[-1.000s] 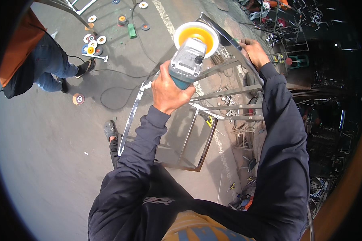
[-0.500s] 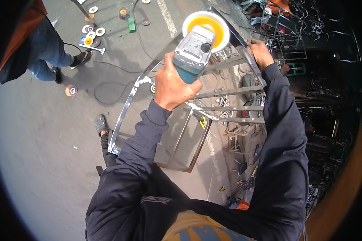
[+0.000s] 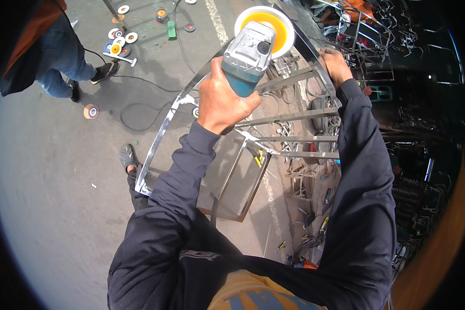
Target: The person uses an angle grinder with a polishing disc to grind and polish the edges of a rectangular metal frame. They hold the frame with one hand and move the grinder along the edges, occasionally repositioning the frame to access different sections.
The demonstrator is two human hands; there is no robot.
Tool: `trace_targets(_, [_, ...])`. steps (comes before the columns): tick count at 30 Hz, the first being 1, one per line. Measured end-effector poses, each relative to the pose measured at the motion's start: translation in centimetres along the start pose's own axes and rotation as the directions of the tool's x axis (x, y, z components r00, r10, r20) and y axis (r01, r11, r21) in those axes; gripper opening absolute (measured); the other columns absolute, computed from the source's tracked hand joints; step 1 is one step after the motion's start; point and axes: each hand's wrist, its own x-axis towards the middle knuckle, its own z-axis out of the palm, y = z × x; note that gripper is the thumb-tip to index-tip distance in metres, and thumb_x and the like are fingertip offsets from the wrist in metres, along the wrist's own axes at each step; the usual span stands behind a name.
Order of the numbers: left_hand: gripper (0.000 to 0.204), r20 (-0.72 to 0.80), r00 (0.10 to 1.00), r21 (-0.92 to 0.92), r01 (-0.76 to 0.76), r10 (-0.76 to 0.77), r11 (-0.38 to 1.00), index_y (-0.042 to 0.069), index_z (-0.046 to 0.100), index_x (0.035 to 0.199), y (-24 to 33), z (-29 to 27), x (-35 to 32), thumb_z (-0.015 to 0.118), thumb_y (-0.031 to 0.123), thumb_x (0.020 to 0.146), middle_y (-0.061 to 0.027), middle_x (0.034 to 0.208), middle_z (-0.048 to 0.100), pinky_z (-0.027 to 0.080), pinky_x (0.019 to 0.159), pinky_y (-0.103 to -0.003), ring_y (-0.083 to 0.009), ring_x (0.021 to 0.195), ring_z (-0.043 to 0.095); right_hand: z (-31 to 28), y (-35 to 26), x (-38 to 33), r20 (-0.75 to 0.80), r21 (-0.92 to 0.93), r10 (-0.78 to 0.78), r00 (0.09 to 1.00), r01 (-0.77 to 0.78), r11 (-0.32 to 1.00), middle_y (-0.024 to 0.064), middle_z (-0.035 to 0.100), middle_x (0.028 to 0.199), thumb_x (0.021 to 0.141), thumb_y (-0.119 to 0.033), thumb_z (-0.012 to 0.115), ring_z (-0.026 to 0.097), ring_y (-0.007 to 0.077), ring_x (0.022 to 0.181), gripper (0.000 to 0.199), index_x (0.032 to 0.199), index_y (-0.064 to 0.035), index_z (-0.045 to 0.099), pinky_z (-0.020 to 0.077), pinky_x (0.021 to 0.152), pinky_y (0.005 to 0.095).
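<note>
My left hand (image 3: 218, 101) is wrapped around the blue-green body of an angle grinder (image 3: 249, 47) with a silver head. Its round disc (image 3: 282, 36), white at the rim and yellow inside, lies over the far corner of a metal frame (image 3: 157, 140); whether it touches the metal is hidden. Bare steel tubes form the frame, with shiny patches at its left corners and several crossbars (image 3: 294, 117) on the right. Fingers bent around the frame's right-hand rail, my right hand (image 3: 337, 68) grips it; part of those fingers is hidden behind the rail.
At the far left stands another person in jeans (image 3: 62, 64). Several grinding discs (image 3: 131, 37) and a green block (image 3: 171, 31) lie on the floor near a trailing cable (image 3: 139, 78). Tools and metal scraps (image 3: 300, 181) cover the ground at right; bent metal rods (image 3: 354, 39) are piled farther off.
The grinder and my left hand have shifted slightly away from me along the frame's far corner. My right hand keeps its hold on the rail. The whole view has tilted a little.
</note>
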Motion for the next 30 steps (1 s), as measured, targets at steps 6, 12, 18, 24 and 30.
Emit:
trace_targets(6, [0.071, 0.032, 0.998, 0.025, 0.060, -0.061, 0.998, -0.004, 0.044, 0.120, 0.0, -0.7, -0.4, 0.076, 0.019, 0.061, -0.0224, 0.087, 0.070, 0.057, 0.072, -0.043, -0.0406, 0.078, 0.071, 0.1, -0.5, 0.1, -0.017, -0.047, 0.043, 0.999, -0.044, 0.998, 0.0055, 0.071, 0.090, 0.095, -0.021, 0.061, 0.062, 0.0120, 0.076, 0.032, 0.112, 0.0049, 0.070, 0.0492, 0.071, 0.0265])
trace_targets(12, [0.068, 0.003, 1.000, 0.008, 0.008, -0.008, 1.000, -0.003, 0.046, 0.118, 0.5, -0.2, 0.0, 0.076, 0.019, 0.061, -0.0222, 0.087, 0.070, 0.057, 0.073, -0.044, -0.0413, 0.079, 0.071, 0.5, 0.3, -0.1, -0.085, 0.063, -0.061, 0.995, 0.066, 0.996, 0.0053, 0.065, 0.073, 0.094, -0.025, 0.068, 0.053, 0.0131, 0.061, 0.031, 0.095, 0.0062, 0.071, 0.0438, 0.060, 0.0342])
trace_targets(18, [0.071, 0.059, 0.996, 0.017, 0.061, -0.062, 0.998, -0.005, 0.045, 0.120, 0.6, -0.4, -0.3, 0.076, 0.021, 0.061, -0.0246, 0.088, 0.069, 0.057, 0.073, -0.045, -0.0434, 0.079, 0.070, 0.5, 0.4, 0.0, -0.076, 0.091, -0.011, 0.997, 0.018, 0.996, 0.0064, 0.066, 0.074, 0.094, -0.026, 0.069, 0.055, 0.0129, 0.062, 0.032, 0.096, 0.0063, 0.071, 0.0442, 0.060, 0.0335])
trace_targets(24, [0.074, 0.078, 0.996, 0.089, 0.044, -0.051, 0.995, -0.005, 0.045, 0.123, 0.6, 0.5, -1.0, 0.077, 0.023, 0.062, -0.0268, 0.093, 0.068, 0.057, 0.072, -0.047, -0.0447, 0.079, 0.069, 0.4, 0.5, 0.0, -0.069, 0.212, 0.081, 0.994, -0.065, 0.975, 0.0085, 0.067, 0.078, 0.094, -0.025, 0.069, 0.056, 0.0150, 0.063, 0.033, 0.096, 0.0088, 0.069, 0.0442, 0.060, 0.0345])
trace_targets(30, [0.076, 0.033, 0.993, 0.216, -0.118, 0.114, 0.969, -0.001, 0.046, 0.124, 0.2, 0.7, -1.0, 0.081, 0.023, 0.060, -0.0246, 0.096, 0.068, 0.058, 0.067, -0.045, -0.0411, 0.077, 0.070, 0.2, 0.5, 0.2, -0.045, 0.166, 0.105, 0.993, -0.096, 0.982, 0.0113, 0.068, 0.081, 0.094, -0.022, 0.069, 0.058, 0.0177, 0.064, 0.032, 0.097, 0.0097, 0.069, 0.0454, 0.062, 0.0363])
